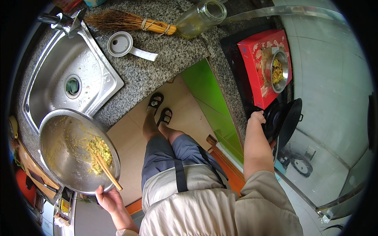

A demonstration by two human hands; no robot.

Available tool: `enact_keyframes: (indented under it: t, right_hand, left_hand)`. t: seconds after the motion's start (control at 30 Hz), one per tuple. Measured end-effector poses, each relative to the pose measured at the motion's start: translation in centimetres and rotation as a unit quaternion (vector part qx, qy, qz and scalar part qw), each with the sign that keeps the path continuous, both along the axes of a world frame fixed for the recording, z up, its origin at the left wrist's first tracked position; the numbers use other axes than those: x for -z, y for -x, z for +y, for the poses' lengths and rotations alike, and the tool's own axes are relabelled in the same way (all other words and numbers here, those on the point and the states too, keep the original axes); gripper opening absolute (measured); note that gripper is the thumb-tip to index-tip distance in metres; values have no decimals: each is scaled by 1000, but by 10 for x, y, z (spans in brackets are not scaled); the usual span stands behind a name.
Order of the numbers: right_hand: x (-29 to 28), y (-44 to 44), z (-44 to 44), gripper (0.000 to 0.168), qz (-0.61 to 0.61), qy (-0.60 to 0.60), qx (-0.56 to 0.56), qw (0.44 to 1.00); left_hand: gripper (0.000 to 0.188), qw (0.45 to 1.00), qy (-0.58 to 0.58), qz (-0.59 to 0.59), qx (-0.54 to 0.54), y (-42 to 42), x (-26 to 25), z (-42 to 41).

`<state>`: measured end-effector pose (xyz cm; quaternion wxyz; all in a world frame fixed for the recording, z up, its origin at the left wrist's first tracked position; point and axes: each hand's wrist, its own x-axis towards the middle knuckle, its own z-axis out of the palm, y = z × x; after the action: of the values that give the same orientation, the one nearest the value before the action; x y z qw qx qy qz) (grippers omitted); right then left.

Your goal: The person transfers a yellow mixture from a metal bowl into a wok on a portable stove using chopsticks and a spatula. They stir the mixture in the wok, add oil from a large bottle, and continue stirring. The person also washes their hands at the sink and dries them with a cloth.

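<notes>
A large stainless steel mixing bowl (68, 153) is tilted beside the sink, and my left hand (110, 200) grips its rim. Inside it, a yellow-green food mixture (102, 152) clings to one side, with a pair of wooden chopsticks (110, 174) resting on it and over the rim. My right hand (258, 116) reaches to the stove area, by the lower end of a red cardboard box (257, 85) and left of a black wok (289, 124); its fingers are partly hidden, so what it touches is unclear. A small steel bowl (286, 63) with similar food stands on the box.
A steel sink (94, 69) with a faucet (63, 25) is at the upper left. On the granite counter (165, 63) lie a white strainer (120, 44), a straw brush (127, 22) and a glass jar (198, 20). A wooden cutting board (37, 172) with a knife is at the far left.
</notes>
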<state>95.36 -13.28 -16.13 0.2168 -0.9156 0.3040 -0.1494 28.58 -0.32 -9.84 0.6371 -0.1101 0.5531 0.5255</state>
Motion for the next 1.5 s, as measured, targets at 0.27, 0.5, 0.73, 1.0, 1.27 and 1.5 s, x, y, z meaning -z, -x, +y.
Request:
enact_keyframes:
  t: [0.27,0.5,0.73,1.0,1.27,1.5]
  right_hand:
    - [3,-9,-9,57,8,7,16,1000]
    - [2,-9,-9,57,7,7,15,1000]
    - [1,-9,-9,57,15,9,8,1000]
    - [13,-33,-37,56,13,11,3,1000]
    - [-1,-10,-13,51,-7,-26,-2,1000]
    - [-1,-10,-13,51,-1,-12,-5,1000]
  left_hand:
    - [57,1000,2,6,3,-3,1,-3]
    - [56,1000,1,3,0,-1,3,-6]
    - [55,1000,1,-1,2,0,3,-7]
    - [53,1000,10,-4,3,-1,5,-5]
    - [54,1000,6,0,4,-7,0,-4]
    - [54,1000,3,1,5,-7,0,-5]
